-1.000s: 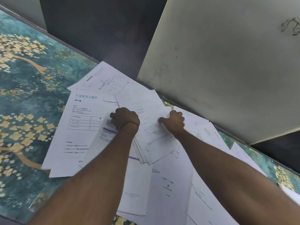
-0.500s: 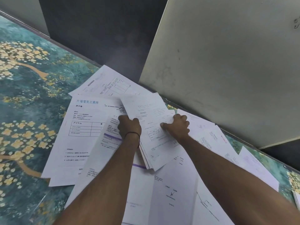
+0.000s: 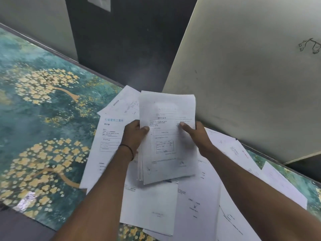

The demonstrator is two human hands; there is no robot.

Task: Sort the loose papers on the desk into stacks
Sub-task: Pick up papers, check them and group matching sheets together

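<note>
Papers in a small sheaf (image 3: 167,136), an invoice on top, are held above the desk (image 3: 40,108), left hand (image 3: 133,134) and right hand (image 3: 196,134) each clamping a side edge. Loose sheets (image 3: 196,193) sprawl underneath; a pale panel (image 3: 251,80) stands close behind.

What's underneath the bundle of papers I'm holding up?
Under the held bundle, gripped by the left hand and right hand, loose sheets lie overlapping on the floral desk. What lies directly beneath it is covered.
</note>
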